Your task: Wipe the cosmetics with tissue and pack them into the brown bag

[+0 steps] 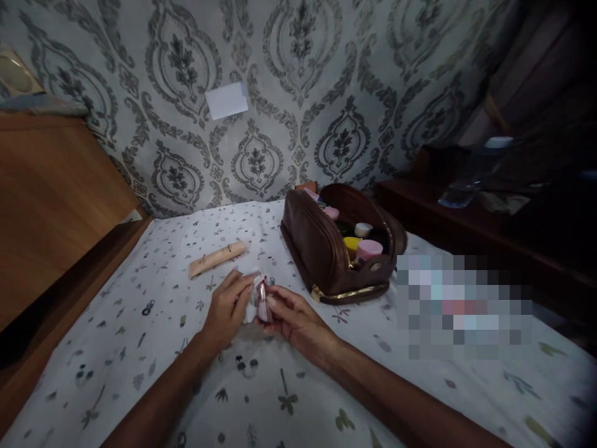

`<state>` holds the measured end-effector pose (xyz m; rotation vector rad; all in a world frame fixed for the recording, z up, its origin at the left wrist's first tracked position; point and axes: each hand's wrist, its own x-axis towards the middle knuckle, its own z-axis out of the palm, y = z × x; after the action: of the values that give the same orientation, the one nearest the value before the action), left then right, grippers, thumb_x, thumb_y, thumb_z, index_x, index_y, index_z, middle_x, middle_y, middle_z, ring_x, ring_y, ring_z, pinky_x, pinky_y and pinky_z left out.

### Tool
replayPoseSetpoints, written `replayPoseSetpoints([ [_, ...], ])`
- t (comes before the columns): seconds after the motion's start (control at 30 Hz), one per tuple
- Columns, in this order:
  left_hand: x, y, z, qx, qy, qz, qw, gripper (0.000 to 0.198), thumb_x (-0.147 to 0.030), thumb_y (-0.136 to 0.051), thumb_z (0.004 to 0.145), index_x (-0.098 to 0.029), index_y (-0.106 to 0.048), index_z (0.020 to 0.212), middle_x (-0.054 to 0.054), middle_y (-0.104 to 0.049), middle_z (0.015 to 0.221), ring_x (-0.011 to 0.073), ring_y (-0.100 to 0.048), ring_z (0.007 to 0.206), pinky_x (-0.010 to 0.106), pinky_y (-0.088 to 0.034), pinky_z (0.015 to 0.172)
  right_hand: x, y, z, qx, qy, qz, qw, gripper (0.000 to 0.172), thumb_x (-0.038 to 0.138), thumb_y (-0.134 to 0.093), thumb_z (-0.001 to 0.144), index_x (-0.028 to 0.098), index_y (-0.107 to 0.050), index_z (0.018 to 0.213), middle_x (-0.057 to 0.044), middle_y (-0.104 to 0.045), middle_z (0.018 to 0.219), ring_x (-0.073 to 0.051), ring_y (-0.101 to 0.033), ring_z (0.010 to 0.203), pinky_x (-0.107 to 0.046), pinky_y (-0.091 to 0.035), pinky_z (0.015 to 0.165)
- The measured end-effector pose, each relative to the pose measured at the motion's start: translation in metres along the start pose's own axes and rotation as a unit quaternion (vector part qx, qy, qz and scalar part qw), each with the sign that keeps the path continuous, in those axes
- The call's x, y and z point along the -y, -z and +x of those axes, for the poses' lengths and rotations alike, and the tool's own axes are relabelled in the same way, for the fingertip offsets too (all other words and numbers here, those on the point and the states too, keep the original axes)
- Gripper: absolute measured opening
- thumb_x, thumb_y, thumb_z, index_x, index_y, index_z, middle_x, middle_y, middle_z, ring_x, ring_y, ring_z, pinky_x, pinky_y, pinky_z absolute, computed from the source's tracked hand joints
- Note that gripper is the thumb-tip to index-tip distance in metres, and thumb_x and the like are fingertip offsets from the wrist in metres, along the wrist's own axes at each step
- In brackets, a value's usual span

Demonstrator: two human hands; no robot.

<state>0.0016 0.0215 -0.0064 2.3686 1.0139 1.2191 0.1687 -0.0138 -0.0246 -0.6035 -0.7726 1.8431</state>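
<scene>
My right hand [301,320] is closed around a small lipstick [263,305], held tilted with its pinkish-silver case between thumb and fingers. Facing it, my left hand [226,308] has its fingers bent around a white crumpled tissue [250,310], which lies against the lipstick. Just beyond my left hand, a peach-coloured squeeze tube [218,259] lies flat on the printed bedsheet [153,298]. To the right of my hands stands a brown cosmetic bag [310,249], unzipped, with several jars and tubes inside, among them a pink-lidded jar [369,250] and a yellow lid [352,244].
A blurred-out patch [461,308] hides whatever lies right of the bag. The patterned wall [256,143] closes off the back. A wooden panel [56,205] borders the left side; a dark ledge with a plastic bottle [471,177] borders the right.
</scene>
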Motion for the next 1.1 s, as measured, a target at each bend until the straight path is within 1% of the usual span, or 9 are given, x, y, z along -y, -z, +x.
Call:
replayPoseSetpoints([
  [0.17, -0.008, 0.000, -0.003, 0.064, -0.057, -0.001, 0.996, 0.035, -0.017, -0.041, 0.100, -0.022, -0.056, 0.132, 0.004, -0.052, 0.091, 0.0136, -0.055, 0.079, 0.025, -0.047, 0.070, 0.004, 0.004, 0.002, -0.055, 0.028, 0.045, 0.997, 0.043, 0.035, -0.087, 0.066, 0.017, -0.068, 0.101, 0.000, -0.068, 0.085, -0.011, -0.064, 0.071, -0.023, -0.053, 0.065],
  [0.37, -0.011, -0.003, -0.006, 0.099, -0.120, 0.000, 0.988, 0.037, -0.016, -0.040, 0.100, -0.021, -0.054, 0.133, 0.005, -0.051, 0.089, 0.0126, -0.049, 0.069, 0.023, -0.041, 0.059, 0.010, 0.007, 0.006, -0.069, 0.049, 0.058, 0.995, 0.036, 0.034, -0.087, 0.065, 0.017, -0.070, 0.092, 0.000, -0.066, 0.084, -0.010, -0.061, 0.074, -0.021, -0.052, 0.067],
  [0.53, -0.017, 0.000, -0.002, 0.111, -0.112, -0.048, 0.986, 0.034, -0.015, -0.042, 0.099, -0.023, -0.059, 0.127, 0.004, -0.051, 0.087, 0.0128, -0.051, 0.068, 0.023, -0.041, 0.059, 0.010, 0.009, 0.008, -0.086, 0.041, 0.059, 0.994, 0.036, 0.034, -0.089, 0.064, 0.016, -0.070, 0.089, 0.000, -0.067, 0.081, -0.010, -0.061, 0.070, -0.020, -0.051, 0.064],
  [0.63, -0.019, 0.003, 0.002, 0.098, -0.067, -0.084, 0.989, 0.025, -0.018, -0.045, 0.098, -0.022, -0.066, 0.112, 0.003, -0.051, 0.081, 0.0141, -0.054, 0.071, 0.024, -0.044, 0.062, 0.011, 0.010, 0.007, -0.085, 0.028, 0.060, 0.994, 0.036, 0.034, -0.088, 0.065, 0.016, -0.070, 0.089, 0.000, -0.068, 0.080, -0.010, -0.063, 0.070, -0.022, -0.054, 0.068],
  [0.7, -0.018, 0.004, 0.003, 0.068, -0.027, -0.082, 0.994, 0.021, -0.022, -0.047, 0.098, -0.021, -0.066, 0.106, 0.003, -0.055, 0.081, 0.0148, -0.056, 0.073, 0.025, -0.045, 0.066, 0.012, 0.008, 0.005, -0.071, 0.012, 0.056, 0.996, 0.035, 0.034, -0.088, 0.066, 0.015, -0.070, 0.090, -0.002, -0.070, 0.082, -0.011, -0.066, 0.073, -0.024, -0.055, 0.071],
  [0.8, -0.013, 0.005, 0.002, 0.014, 0.043, -0.051, 0.998, 0.021, -0.028, -0.048, 0.097, -0.021, -0.061, 0.112, 0.004, -0.065, 0.094, 0.0165, -0.061, 0.083, 0.027, -0.047, 0.074, 0.013, 0.003, 0.001, -0.041, -0.005, 0.042, 0.998, 0.035, 0.035, -0.085, 0.070, 0.014, -0.070, 0.094, -0.003, -0.070, 0.085, -0.014, -0.068, 0.078, -0.026, -0.057, 0.075],
  [0.9, -0.008, 0.004, 0.000, -0.014, 0.087, -0.031, 0.996, 0.021, -0.031, -0.049, 0.097, -0.022, -0.059, 0.113, 0.003, -0.067, 0.100, 0.0162, -0.062, 0.085, 0.026, -0.047, 0.075, 0.013, 0.001, -0.002, -0.029, -0.018, 0.025, 0.999, 0.037, 0.036, -0.086, 0.069, 0.015, -0.072, 0.095, -0.002, -0.069, 0.087, -0.012, -0.067, 0.077, -0.025, -0.056, 0.072],
  [0.97, -0.007, 0.003, 0.000, -0.020, 0.081, -0.022, 0.996, 0.019, -0.031, -0.050, 0.096, -0.022, -0.060, 0.110, 0.003, -0.067, 0.097, 0.0163, -0.062, 0.085, 0.026, -0.047, 0.076, 0.013, 0.001, -0.004, -0.019, -0.033, 0.006, 0.999, 0.039, 0.038, -0.085, 0.069, 0.015, -0.072, 0.098, -0.002, -0.068, 0.086, -0.012, -0.066, 0.075, -0.024, -0.056, 0.068],
  [1.1, -0.007, 0.002, 0.001, -0.015, 0.023, -0.024, 0.999, 0.018, -0.026, -0.049, 0.097, -0.020, -0.063, 0.106, 0.004, -0.065, 0.091, 0.0168, -0.061, 0.086, 0.027, -0.047, 0.077, 0.012, 0.002, -0.005, 0.006, -0.042, -0.038, 0.998, 0.037, 0.042, -0.081, 0.074, 0.015, -0.073, 0.098, -0.001, -0.062, 0.080, -0.011, -0.060, 0.071, -0.022, -0.052, 0.062],
])
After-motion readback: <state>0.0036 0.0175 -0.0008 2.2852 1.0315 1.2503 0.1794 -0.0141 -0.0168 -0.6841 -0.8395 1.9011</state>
